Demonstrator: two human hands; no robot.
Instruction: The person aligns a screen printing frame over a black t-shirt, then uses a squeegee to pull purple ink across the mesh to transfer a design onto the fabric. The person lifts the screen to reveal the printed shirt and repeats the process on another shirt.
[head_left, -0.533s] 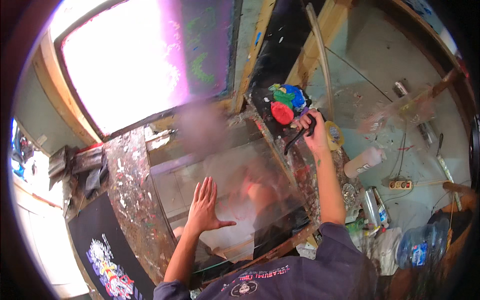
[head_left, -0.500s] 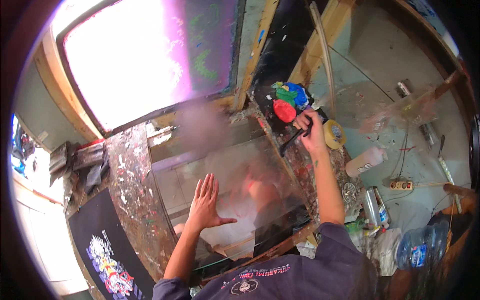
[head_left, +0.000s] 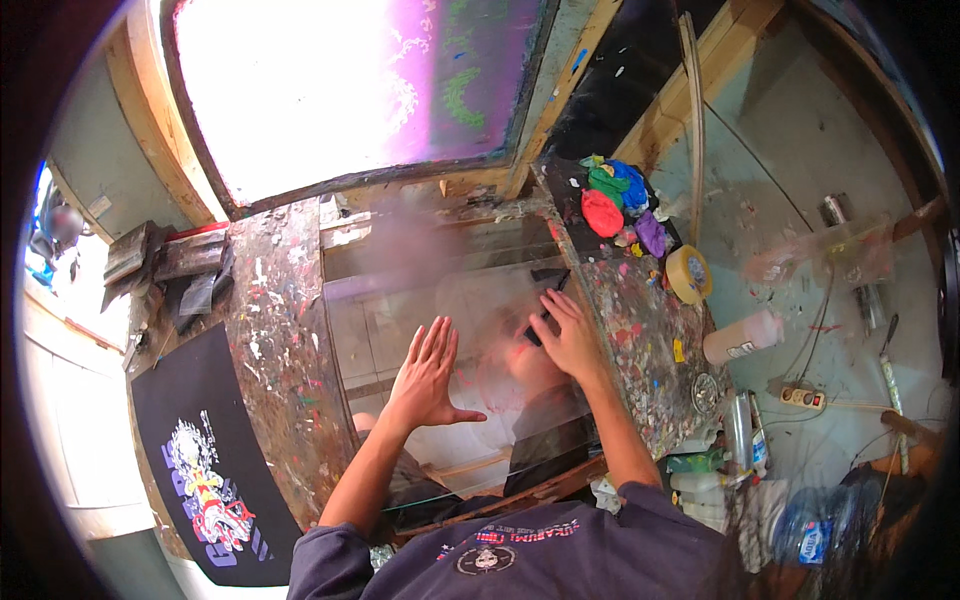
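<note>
A clear glass pane (head_left: 480, 440) lies in the worktable's frame, with reflections and a person's legs showing in it. My left hand (head_left: 425, 380) rests flat on the pane, fingers stretched and thumb out to the side. Near the pane's right edge is my right hand (head_left: 568, 335), its fingers bent over a limp black strip (head_left: 549, 277). Part of that strip shows between thumb and fingers, and the rest is hidden beneath the hand. Whether it is cloth or rubber I cannot make out.
A framed printing screen (head_left: 480, 110) stands raised at the back. Red, green, blue and purple paint lumps (head_left: 602, 213) and a tape roll (head_left: 689, 274) sit right. A pinkish bottle (head_left: 744, 337) lies beyond. Printed black fabric (head_left: 200, 440) hangs at left. A power strip (head_left: 803, 399) is far right.
My right hand has come left and nearer with the black strip, from beside the paint lumps to over the glass pane. My left hand stays flat on the pane. The view has shifted slightly.
</note>
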